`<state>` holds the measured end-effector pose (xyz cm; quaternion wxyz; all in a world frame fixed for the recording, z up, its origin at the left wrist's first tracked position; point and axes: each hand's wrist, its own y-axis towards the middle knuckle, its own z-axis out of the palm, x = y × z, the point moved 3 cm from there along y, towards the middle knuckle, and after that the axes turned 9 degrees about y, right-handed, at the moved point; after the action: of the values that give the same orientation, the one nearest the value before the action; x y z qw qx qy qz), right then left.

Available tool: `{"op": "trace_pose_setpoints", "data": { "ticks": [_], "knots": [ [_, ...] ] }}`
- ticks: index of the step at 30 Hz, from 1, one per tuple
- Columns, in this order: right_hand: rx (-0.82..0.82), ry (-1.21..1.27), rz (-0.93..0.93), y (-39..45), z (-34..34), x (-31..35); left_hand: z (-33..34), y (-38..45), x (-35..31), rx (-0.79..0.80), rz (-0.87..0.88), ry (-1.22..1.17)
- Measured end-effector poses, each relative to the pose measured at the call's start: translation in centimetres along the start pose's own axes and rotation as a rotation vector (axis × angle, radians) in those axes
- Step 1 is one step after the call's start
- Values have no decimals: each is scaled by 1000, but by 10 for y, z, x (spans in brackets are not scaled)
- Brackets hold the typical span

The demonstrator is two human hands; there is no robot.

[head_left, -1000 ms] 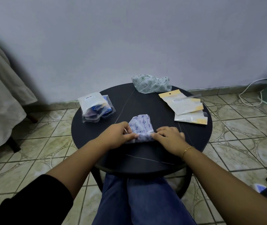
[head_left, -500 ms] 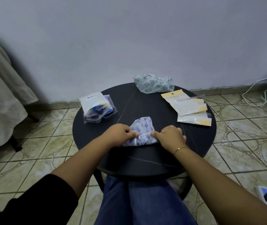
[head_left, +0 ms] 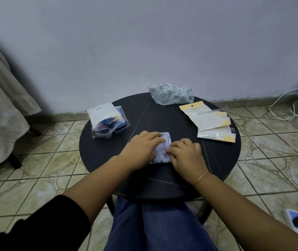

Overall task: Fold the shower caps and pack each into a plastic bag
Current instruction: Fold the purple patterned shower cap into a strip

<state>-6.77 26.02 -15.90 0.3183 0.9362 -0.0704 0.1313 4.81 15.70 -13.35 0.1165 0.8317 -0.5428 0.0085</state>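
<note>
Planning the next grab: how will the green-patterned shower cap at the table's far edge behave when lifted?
The green-patterned shower cap lies crumpled and thin, so probably floppy and light. It looks like glossy plastic, so possibly slippery.

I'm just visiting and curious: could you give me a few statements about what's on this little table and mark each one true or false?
1. Both hands press on the purple cap. True.
2. The green cap is already folded. False: it lies crumpled at the far edge.
3. Empty bags lie to the right. True.
4. The packed bags sit on the floor. False: they rest on the table, left side.
5. The left hand wears a bracelet. False: it's on the right wrist.
</note>
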Motion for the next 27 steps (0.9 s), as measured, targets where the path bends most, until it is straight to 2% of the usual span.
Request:
{"op": "trace_pose_setpoints", "data": {
  "ticks": [2, 4, 9, 12, 17, 23, 27],
  "knots": [
    [63, -29, -1, -2, -1, -1, 7, 4, -4, 183, 25, 45],
    [104, -11, 19, -5, -3, -2, 16, 3, 0, 267, -32, -46],
    [286, 6, 52, -13, -7, -5, 20, 1, 10, 240, -125, -204],
    [302, 14, 42, -10, -8, -6, 11, 0, 11, 167, -238, -326],
    [386, 34, -6, 2, -11, -10, 7, -2, 11, 210, -228, -236],
    [498, 169, 130, 9, -8, -17, 5, -6, 10, 244, -218, -223],
    [461, 224, 189, 7, -7, -18, 2, -5, 10, 216, -208, -183]
  ]
}}
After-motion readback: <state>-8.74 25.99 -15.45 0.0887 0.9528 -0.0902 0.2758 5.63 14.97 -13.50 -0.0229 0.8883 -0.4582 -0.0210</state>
